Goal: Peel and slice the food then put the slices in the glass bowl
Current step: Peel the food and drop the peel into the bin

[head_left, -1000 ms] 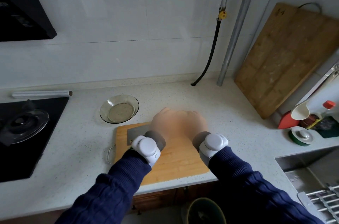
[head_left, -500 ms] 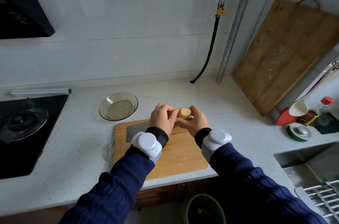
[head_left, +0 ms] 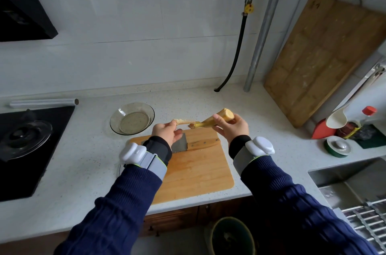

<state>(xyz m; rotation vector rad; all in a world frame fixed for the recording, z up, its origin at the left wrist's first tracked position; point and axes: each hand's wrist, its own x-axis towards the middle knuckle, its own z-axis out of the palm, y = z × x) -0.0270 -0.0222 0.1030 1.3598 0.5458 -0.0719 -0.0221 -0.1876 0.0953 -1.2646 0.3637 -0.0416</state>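
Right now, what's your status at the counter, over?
Right hand grips the yellow food. Left hand pinches a peel strip, partly off. Glass bowl empty, no slices yet. Knife lies on the cutting board; nothing in the way.

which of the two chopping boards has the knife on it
The smaller board lying flat at the counter front edge; the cleaver lies across its far end. The bigger, darker board leans upright at the far right, bare.
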